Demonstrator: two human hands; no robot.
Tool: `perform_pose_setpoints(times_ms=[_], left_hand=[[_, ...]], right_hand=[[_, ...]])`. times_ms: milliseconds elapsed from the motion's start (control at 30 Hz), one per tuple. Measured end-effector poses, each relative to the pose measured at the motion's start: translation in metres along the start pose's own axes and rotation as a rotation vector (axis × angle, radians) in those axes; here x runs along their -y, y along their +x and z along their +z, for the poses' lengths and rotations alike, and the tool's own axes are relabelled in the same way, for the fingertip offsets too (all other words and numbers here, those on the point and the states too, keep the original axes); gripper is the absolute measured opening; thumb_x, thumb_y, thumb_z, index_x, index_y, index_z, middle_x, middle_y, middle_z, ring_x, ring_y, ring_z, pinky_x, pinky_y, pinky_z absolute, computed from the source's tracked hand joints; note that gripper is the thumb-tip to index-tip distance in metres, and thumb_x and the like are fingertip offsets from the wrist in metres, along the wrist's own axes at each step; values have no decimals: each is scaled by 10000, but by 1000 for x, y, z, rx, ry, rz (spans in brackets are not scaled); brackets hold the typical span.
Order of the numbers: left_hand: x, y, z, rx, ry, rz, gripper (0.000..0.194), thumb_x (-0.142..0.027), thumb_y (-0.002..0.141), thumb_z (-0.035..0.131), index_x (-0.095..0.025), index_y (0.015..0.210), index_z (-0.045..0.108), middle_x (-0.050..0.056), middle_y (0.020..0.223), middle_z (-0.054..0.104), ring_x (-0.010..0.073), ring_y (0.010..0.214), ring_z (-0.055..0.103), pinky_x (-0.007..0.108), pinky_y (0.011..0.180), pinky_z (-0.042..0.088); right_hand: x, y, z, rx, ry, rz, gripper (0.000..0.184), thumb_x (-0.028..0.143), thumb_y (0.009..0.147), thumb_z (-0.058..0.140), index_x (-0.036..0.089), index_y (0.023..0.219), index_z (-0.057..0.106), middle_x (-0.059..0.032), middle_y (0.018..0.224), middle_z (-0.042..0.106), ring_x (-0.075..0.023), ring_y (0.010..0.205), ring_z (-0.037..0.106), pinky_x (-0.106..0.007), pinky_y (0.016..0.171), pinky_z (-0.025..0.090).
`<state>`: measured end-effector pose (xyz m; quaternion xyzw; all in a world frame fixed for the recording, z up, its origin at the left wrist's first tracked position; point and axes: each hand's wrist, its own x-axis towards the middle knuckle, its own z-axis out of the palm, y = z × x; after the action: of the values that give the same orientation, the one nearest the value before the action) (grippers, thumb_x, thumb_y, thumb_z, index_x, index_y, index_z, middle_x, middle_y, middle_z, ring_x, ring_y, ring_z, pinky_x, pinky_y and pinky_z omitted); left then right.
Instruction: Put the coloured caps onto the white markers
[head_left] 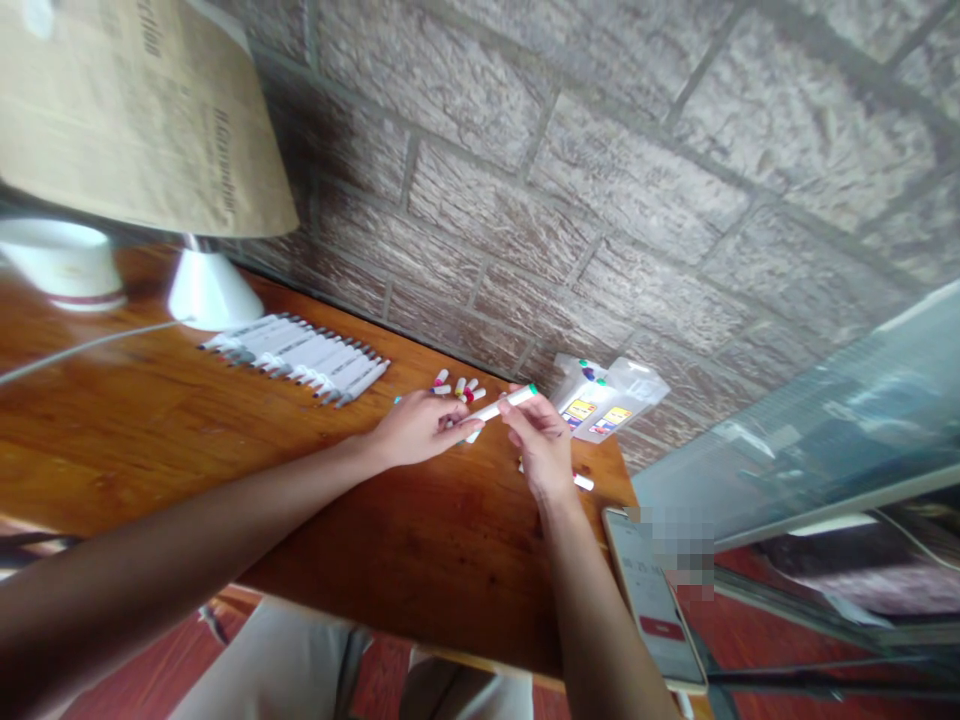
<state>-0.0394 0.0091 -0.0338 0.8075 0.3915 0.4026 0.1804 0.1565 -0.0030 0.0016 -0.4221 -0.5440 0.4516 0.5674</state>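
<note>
A white marker (493, 410) with a green end is held slantwise above the wooden table. My left hand (420, 430) pinches its lower left end between thumb and fingers. Closer to the green end, my right hand (546, 450) grips the marker with thumb and fingertips. Just beyond my left hand lie several short white pieces with coloured ends, such as a pink one (441, 378); whether they are caps or marker ends I cannot tell. Another white piece (583, 481) lies partly hidden behind my right wrist.
A row of grey-white markers (300, 358) lies at the table's back left, before a lamp base (210, 290) and a white cup (67, 265). A clear plastic case (604, 405) holding a few markers stands back right. A phone (652, 600) lies at the right edge. A brick wall (487, 200) rises behind.
</note>
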Motion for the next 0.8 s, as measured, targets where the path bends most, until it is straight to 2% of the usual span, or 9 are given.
perform_pose_setpoints(times_ms=[67,167,233,300,400,500,633,733,800], left_hand=[[1,0,1,13,34,17,313,-458,985,600,-218,865,760,-21,613,649,112,554,563,234,570,336],[3,-1,3,4,51,79,254,-407,978,603,-207,901,739,-12,630,641,124,579,577,232,584,353],[3,-1,3,0,41,112,249,-395,975,602,-202,879,727,-6,640,642,125,582,575,231,590,362],[2,-1,3,0,30,118,279,-428,971,612,-200,855,722,-6,631,639,122,577,571,231,588,362],[-1,-1,1,-3,16,98,331,-477,983,604,-200,847,727,-15,622,631,112,565,557,229,580,358],[-4,-3,1,-1,-13,101,298,-457,992,607,-198,926,740,-26,638,643,99,547,539,223,569,362],[-7,-5,1,9,-121,164,399,-417,956,679,-177,1274,678,-29,742,720,91,563,567,202,602,429],[-7,-6,2,-1,-140,212,489,-385,984,656,-177,1425,611,-30,774,733,79,568,566,183,608,441],[-7,-6,2,-49,-100,256,395,-377,1003,641,-183,1343,691,-41,680,685,75,543,536,176,588,416]], right_hand=[[-1,-3,2,80,5,-21,287,407,716,883,250,922,758,5,860,739,-109,647,540,-230,532,389],[-1,-10,5,219,-19,-36,302,372,716,895,266,963,757,7,861,755,-145,725,644,-305,736,546],[1,-13,6,252,-51,-40,315,366,709,899,266,970,754,1,872,761,-175,807,693,-347,839,569],[2,-14,7,235,-59,-39,294,369,712,886,262,949,750,-5,882,762,-181,823,697,-345,827,575],[4,-9,5,138,29,-21,274,359,703,869,244,913,736,-10,898,757,-138,737,644,-255,628,516],[5,1,0,-98,261,47,343,300,649,889,232,928,701,9,887,740,-72,641,571,-167,474,371],[9,14,-11,-396,553,171,383,144,602,871,212,892,630,49,811,710,-18,575,557,-94,427,358],[9,16,-13,-409,633,250,346,66,640,812,203,879,603,85,717,684,-5,544,586,-62,436,395],[6,13,-10,-353,589,306,334,58,673,793,201,917,614,93,705,692,-13,540,613,-67,442,424]])
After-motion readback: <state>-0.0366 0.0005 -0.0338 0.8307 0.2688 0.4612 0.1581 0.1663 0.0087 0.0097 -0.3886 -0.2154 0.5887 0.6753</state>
